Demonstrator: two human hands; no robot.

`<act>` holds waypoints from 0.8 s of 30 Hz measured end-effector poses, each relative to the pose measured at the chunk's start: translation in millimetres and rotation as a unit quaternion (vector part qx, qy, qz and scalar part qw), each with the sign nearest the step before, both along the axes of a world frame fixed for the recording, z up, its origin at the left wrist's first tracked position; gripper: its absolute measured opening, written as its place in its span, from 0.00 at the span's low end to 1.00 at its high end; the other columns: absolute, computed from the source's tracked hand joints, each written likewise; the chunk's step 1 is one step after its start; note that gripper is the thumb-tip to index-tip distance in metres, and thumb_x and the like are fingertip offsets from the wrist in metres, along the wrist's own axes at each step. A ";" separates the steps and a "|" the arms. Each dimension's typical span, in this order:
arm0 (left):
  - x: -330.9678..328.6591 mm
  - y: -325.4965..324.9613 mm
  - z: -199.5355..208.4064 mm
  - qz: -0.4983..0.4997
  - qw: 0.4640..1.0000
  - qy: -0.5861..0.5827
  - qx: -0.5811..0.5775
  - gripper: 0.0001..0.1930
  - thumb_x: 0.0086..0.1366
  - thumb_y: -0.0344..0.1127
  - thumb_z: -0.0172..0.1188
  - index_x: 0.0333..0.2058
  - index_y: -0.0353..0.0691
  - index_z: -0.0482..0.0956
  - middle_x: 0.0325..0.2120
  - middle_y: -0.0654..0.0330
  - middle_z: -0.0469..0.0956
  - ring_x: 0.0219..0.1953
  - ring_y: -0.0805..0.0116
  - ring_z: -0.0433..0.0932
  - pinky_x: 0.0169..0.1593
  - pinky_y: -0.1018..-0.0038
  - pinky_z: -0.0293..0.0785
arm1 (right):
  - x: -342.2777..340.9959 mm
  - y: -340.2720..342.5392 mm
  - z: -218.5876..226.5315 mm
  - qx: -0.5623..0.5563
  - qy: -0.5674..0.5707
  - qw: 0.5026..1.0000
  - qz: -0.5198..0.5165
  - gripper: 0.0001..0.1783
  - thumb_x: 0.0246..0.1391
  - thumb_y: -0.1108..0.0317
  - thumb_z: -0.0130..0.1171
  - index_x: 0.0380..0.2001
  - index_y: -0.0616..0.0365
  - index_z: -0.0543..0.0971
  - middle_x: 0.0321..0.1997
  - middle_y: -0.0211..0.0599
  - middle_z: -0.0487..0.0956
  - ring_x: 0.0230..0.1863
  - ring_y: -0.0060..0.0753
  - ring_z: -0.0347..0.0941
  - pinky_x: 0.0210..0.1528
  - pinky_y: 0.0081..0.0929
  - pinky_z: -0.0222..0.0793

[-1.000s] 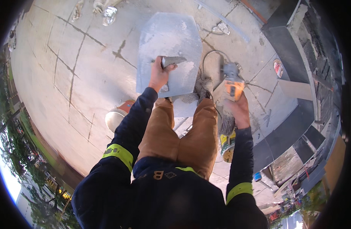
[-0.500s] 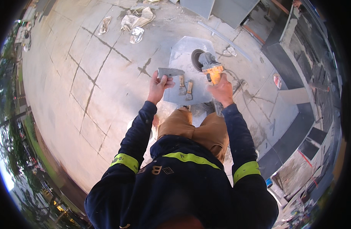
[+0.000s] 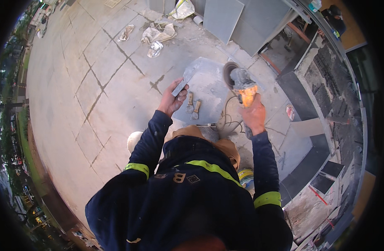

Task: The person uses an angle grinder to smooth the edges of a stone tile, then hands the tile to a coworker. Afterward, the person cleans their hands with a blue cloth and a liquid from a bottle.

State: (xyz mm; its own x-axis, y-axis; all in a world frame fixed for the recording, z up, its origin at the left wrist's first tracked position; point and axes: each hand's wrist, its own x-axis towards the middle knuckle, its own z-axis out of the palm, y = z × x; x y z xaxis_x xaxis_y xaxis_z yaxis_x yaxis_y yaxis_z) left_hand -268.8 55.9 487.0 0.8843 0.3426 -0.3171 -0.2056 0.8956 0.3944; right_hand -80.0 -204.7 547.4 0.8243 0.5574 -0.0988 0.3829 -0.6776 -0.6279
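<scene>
My left hand [image 3: 172,99] reaches forward, fingers curled tight around a narrow flat grey tile offcut [image 3: 183,81]. My right hand [image 3: 253,117] is clenched on the handle of the dusty orange angle grinder [image 3: 242,85], disc forward over the rough grey stone slab [image 3: 208,90]. Between the grips, two small wood-handled tools [image 3: 193,106] lie on that slab.

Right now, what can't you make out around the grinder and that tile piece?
Head view only:
- Angle grinder: the guard hides the disc's edge, so contact with the grey tile is unclear.
- Tile offcut: partly covered by the left hand.
- Two small tools on the tile: too small to identify.
- Right hand: fingers hidden under the grinder body.
</scene>
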 end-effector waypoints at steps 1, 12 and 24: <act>3.3 -1.9 -1.9 -0.021 0.999 0.019 -0.044 0.11 0.68 0.34 0.39 0.44 0.38 0.67 0.28 0.56 0.70 0.21 0.75 0.67 0.20 0.83 0.63 | -5.5 0.2 4.5 -0.011 -0.013 1.000 0.013 0.31 0.35 0.60 0.65 0.42 0.61 0.63 0.32 0.58 0.77 0.36 0.61 0.74 0.38 0.46 0.70; -0.7 -15.9 -14.3 -0.028 0.972 0.234 -0.024 0.09 0.67 0.40 0.42 0.29 0.45 0.66 0.13 0.66 0.61 0.09 0.79 0.54 0.12 0.82 0.50 | -64.7 42.4 -2.3 -0.032 -0.074 0.984 0.158 0.26 0.36 0.67 0.59 0.40 0.61 0.63 0.32 0.58 0.76 0.33 0.60 0.74 0.36 0.47 0.70; -30.2 4.7 1.4 0.015 0.981 0.189 0.048 0.09 0.67 0.39 0.44 0.31 0.44 0.69 0.11 0.68 0.59 0.09 0.78 0.54 0.13 0.81 0.52 | -61.5 35.1 15.5 -0.064 -0.078 0.988 0.120 0.26 0.37 0.66 0.60 0.39 0.61 0.62 0.34 0.56 0.75 0.34 0.58 0.74 0.36 0.44 0.71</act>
State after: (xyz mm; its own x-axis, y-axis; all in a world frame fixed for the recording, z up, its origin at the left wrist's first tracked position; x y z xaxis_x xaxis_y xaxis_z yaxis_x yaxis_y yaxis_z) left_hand -299.0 60.6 488.4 0.6988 0.4111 -0.5854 -0.0547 0.8467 0.5293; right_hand -141.5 -169.6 563.0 0.6803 0.7302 -0.0632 0.6282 -0.6253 -0.4630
